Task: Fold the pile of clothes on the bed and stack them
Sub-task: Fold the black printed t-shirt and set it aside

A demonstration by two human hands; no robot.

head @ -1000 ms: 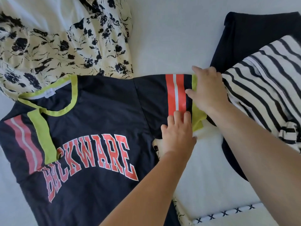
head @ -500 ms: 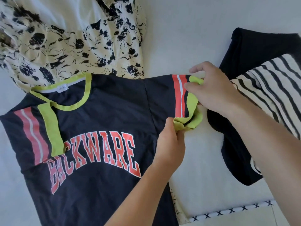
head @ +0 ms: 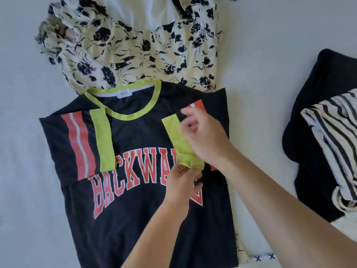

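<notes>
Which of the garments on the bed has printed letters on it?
The dark T-shirt under both hands: red letters cross its chest. The floral garment and striped garment have only patterns.

Navy T-shirt (head: 135, 219) flat on bed (head: 260, 55), both hands pinching its folded-in sleeve (head: 179, 144)

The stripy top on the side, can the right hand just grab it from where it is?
Probably yes. The stripy top lies uncovered on a dark folded garment, with only bare bed between it and the right hand. But that hand is busy on the jersey's folded-in sleeve.
</notes>
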